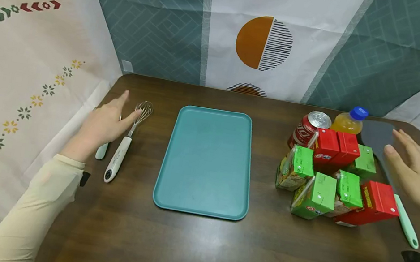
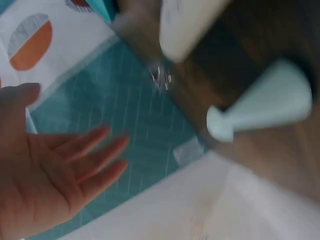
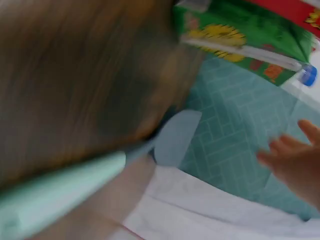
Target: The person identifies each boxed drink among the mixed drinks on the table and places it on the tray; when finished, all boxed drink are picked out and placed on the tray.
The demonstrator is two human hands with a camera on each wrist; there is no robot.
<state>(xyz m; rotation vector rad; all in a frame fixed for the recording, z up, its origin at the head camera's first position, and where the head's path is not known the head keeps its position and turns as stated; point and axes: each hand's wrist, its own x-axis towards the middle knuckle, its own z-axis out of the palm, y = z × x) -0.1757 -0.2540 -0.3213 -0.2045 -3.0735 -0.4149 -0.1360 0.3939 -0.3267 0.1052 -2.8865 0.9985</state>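
My left hand (image 1: 101, 127) hovers over the left side of the table with its fingers extended and nothing held. Just right of it lies a wire whisk (image 1: 119, 157) with a pale handle. A second utensil with a mint handle (image 1: 101, 151) is mostly hidden under that hand; its handle (image 2: 277, 97) looks blurred in the left wrist view. On the far right my right hand (image 1: 415, 173) is held above a spatula (image 1: 407, 224), fingers loosely extended and touching nothing. The spatula's grey blade (image 3: 176, 137) and mint handle (image 3: 65, 192) show in the right wrist view.
A teal tray (image 1: 207, 162) lies mid-table. Right of it stand a cola can (image 1: 302, 131), a bottle of orange drink (image 1: 349, 121) with a blue cap, and several green drink cartons (image 1: 316, 196) and red drink cartons (image 1: 371, 205). Printed cloths hang behind and at the sides.
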